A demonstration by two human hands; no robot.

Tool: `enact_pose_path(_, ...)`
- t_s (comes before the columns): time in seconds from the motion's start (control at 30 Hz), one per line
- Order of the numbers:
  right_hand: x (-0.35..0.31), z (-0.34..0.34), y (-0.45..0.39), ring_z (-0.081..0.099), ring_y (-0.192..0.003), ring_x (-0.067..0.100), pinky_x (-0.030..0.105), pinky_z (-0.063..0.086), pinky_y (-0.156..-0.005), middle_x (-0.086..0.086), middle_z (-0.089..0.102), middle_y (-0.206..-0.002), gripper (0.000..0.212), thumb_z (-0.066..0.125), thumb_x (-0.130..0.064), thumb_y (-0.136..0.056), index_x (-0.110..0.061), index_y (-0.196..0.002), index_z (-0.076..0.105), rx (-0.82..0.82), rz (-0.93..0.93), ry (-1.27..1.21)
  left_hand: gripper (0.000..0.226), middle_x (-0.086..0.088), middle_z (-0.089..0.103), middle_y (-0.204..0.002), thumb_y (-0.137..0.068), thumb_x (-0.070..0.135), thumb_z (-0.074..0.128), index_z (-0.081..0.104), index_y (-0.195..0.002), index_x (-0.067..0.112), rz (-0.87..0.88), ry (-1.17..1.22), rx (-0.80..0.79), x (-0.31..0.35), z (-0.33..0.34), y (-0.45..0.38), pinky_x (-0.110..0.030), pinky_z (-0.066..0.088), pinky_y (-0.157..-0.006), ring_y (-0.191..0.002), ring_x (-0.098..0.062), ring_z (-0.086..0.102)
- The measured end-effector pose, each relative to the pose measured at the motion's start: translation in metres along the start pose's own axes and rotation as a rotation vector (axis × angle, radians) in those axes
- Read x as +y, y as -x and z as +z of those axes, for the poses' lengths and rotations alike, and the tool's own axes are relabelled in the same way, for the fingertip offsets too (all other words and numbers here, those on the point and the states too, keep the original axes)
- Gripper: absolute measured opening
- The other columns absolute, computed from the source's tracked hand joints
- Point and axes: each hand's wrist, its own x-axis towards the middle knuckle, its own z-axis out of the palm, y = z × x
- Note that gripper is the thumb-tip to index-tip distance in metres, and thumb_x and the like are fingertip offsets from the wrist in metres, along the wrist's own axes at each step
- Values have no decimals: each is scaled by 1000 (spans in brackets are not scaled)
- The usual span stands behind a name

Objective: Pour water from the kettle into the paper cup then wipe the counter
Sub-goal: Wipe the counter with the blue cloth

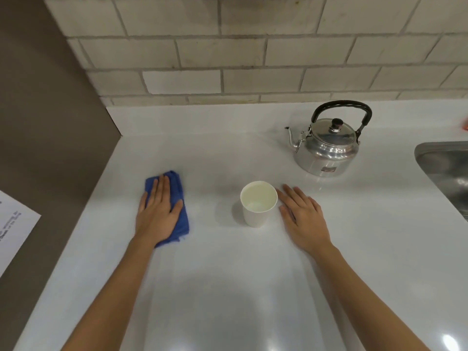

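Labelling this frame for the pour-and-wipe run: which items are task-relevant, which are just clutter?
Belongs to the job:
- kettle, upright near the wall
- paper cup, upright, beside the right hand
- blue cloth, flat under the left hand
- counter

Just lying about:
- sink, at the right edge
- printed sheet, on the left
- orange item, mostly out of frame

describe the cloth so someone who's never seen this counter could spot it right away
Start at the white counter under the tiled wall, then go to its left side, near the brown side panel. The blue cloth lies flat there, folded, with the left hand pressed on top, left of the paper cup. It is the only blue, soft item; the cup is white and the kettle is shiny metal.
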Motion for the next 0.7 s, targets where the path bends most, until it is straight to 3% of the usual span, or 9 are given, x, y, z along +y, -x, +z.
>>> enact_pose_path(0.1,-1,1,0,25,-150,16,38,19,-118,-11,34,-159,46,36,-32,-104,-37,-149,37,-3,-6,3,67,-10,6,-165,-101,36,33,4,-154,7,-68,6,-4,25,1,3,-43,5,-123,-152,-22,4)
enact_pose_path(0.3,0,0,-1,27,-149,17,40,22,-118,-9,36,-159,44,38,-30,-104,-35,-148,40,5,-14,3,65,9,-7,-163,-100,44,21,-5,-154,20,232,57,-37,91,24,128,-33,-2,-122,-151,-9,-6)
enact_pose_path(0.47,1,1,-2,28,-148,17,40,22,-118,-9,37,-158,44,40,-30,-103,-34,-147,42,16,-19,-2,62,14,-6,-162,-101,50,15,-6,-154,26,324,42,-57,52,15,151,-33,-2,-121,-149,-2,-10)
enact_pose_path(0.7,2,0,-1,27,-149,17,41,21,-119,-8,37,-158,44,40,-30,-103,-32,-147,43,11,-16,-8,78,14,-6,-161,-88,64,6,-5,-153,24,156,9,-56,-20,-9,72,-37,0,-122,-147,-5,-12)
